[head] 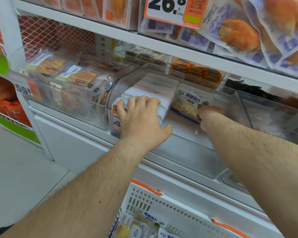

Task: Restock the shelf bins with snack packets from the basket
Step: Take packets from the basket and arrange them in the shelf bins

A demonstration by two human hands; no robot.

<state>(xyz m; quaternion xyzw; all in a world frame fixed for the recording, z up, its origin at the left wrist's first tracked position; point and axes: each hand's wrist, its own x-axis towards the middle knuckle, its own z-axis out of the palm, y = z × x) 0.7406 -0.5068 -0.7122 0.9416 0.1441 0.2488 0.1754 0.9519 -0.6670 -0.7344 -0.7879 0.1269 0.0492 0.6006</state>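
Here, snack packet (190,104) upright in right hand (207,115).

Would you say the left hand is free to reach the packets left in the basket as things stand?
Probably not yet: the left hand is pressing on the row of white packets in the bin, though the basket below lies open and unobstructed.

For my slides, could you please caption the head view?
Left hand steadies stacked packets while right hand stands a fish packet in the clear bin.
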